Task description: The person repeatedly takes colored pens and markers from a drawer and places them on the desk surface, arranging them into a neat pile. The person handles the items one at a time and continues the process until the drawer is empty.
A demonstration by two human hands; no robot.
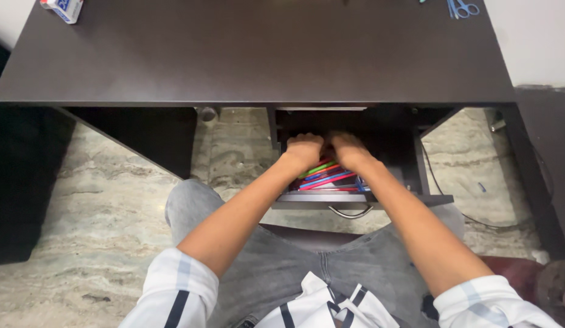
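- Lying in the open drawer (361, 199) under the table (252, 54): a heap of coloured pens (326, 176), pink, green, blue, red, slim plastic barrels, smooth and likely slippery.
- Reaching into the back of the drawer with both hands, left hand (304, 149) and right hand (349, 149) side by side, nearly touching, right above the pens.
- Curling the fingers down and inward; cannot tell whether pinching a pen or just resting on the heap, fingertips hidden.
- Judging the step: gathering the pens parallel before lifting, gripping mid-barrel, keeping wrists clear of the drawer front.
- Showing a curved metal handle (350, 212) on the dark drawer front.
- Sitting on the matte dark table: a small white and blue box (62, 8) at the far left, blue-handled scissors (461, 8) at the far right.
- Spreading below: a veined stone floor (106, 200).
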